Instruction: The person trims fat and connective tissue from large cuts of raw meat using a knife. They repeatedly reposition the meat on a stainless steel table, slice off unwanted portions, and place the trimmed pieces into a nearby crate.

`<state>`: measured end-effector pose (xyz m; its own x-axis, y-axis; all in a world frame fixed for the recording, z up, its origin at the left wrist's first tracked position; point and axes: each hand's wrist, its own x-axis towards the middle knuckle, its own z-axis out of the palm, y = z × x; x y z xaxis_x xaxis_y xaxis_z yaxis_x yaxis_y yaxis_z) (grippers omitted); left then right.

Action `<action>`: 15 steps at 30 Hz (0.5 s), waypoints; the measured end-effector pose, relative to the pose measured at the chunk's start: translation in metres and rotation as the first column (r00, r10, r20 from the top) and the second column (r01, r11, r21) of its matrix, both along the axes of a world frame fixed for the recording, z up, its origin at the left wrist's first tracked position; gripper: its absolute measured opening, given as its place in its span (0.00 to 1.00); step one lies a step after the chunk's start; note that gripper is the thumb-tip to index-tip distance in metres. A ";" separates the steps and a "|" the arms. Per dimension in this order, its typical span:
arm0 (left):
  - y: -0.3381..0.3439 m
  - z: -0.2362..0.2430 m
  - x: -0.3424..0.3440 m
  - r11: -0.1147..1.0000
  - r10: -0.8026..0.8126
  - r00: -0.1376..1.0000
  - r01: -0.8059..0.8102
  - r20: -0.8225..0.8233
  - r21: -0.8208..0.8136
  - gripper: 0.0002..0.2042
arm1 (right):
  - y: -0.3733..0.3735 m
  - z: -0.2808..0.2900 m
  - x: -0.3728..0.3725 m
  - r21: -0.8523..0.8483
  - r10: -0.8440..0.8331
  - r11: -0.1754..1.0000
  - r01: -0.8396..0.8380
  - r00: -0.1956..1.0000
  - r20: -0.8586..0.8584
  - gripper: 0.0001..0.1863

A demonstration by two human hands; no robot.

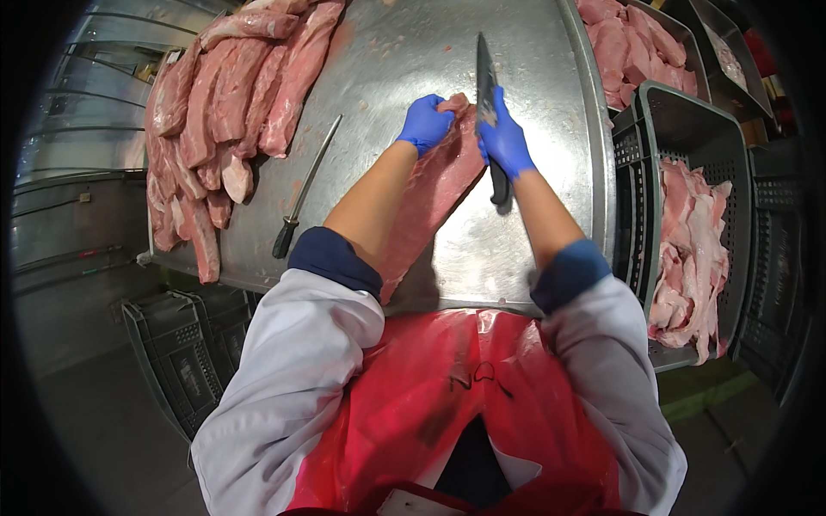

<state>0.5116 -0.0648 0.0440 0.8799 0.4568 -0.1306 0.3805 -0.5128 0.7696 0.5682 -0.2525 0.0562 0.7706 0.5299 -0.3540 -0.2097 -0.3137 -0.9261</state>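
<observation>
**Trimming looks under way on the long meat cut [437, 196]**

The cut lies on the metal table [555, 103], running from 1 to 7 o'clock. The left hand [427, 125] clamps its far end; the right hand [508, 144] is wrapped around the knife [485, 73], blade toward 12. Whether it bites is unclear. The next stroke likely calls for left fingers clear.

Pink meat strip [437, 191] aslant; knife [485, 82] beside far end.
</observation>
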 end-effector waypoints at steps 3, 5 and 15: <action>-0.009 0.014 0.003 1.000 0.020 1.000 -0.020 -0.021 0.002 0.15 | 0.016 0.011 0.011 -0.139 0.170 0.974 -0.179 0.982 -0.077 0.39; 0.001 0.012 -0.003 0.998 0.064 0.998 -0.064 -0.001 -0.020 0.14 | -0.018 0.027 -0.019 -0.143 0.345 0.918 -0.370 0.923 -0.169 0.36; -0.015 0.048 -0.027 0.930 0.126 0.981 -0.065 0.146 -0.362 0.11 | -0.036 0.024 -0.073 -0.054 0.433 0.889 -0.454 0.874 -0.218 0.43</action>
